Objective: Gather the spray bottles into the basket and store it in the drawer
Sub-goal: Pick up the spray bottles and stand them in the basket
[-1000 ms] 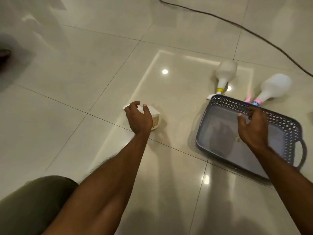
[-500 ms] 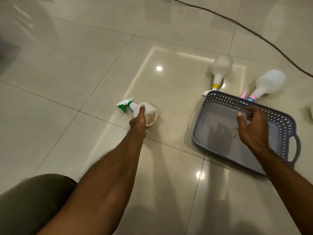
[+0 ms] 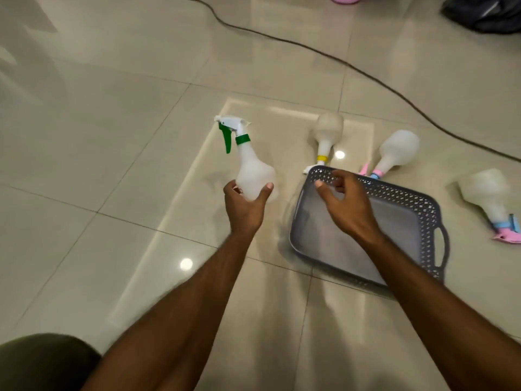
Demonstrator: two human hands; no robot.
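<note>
Above the floor tiles, just left of the basket (image 3: 417, 198), the green-trigger spray bottle (image 3: 253, 176) is gripped around its base by the left hand (image 3: 245, 204), nozzle up, tilted slightly left. The right hand (image 3: 346, 204) is held over the basket's near-left part with fingers loosely curled, grasping nothing; rim contact cannot be told.

Basket is seen empty, flat on the floor. Step in hand, as judged: first bottle to be carried right and put in.

To do it well:
- bottle to be laid on its side, since the wall is low
- bottle to be placed along one wall, leaving room for the others
- basket to be steadied by the right hand

Beyond the far rim, the yellow-collared bottle (image 3: 327, 131) and a pink-trigger bottle (image 3: 394, 150) lie near it; another pink-trigger bottle (image 3: 490, 198) lies to the right. A cable (image 3: 366, 71) runs across the floor further out. No drawer is in view.
</note>
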